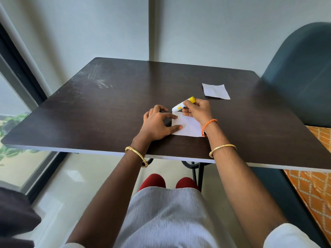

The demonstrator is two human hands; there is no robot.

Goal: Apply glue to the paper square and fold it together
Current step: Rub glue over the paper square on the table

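Note:
A white paper square (188,127) lies flat on the dark table (107,108), near its front edge. My left hand (157,122) rests on the table with its fingers spread, thumb and forefinger pressing the paper's left edge. My right hand (196,110) grips a white glue stick (182,104) with a yellow end, tilted so its lower tip touches the paper's far left corner. The right wrist covers the paper's right side.
A second white paper square (215,91) lies farther back on the right of the table. A dark teal chair (300,77) stands at the right. A wall runs behind the table, and a window is at the left.

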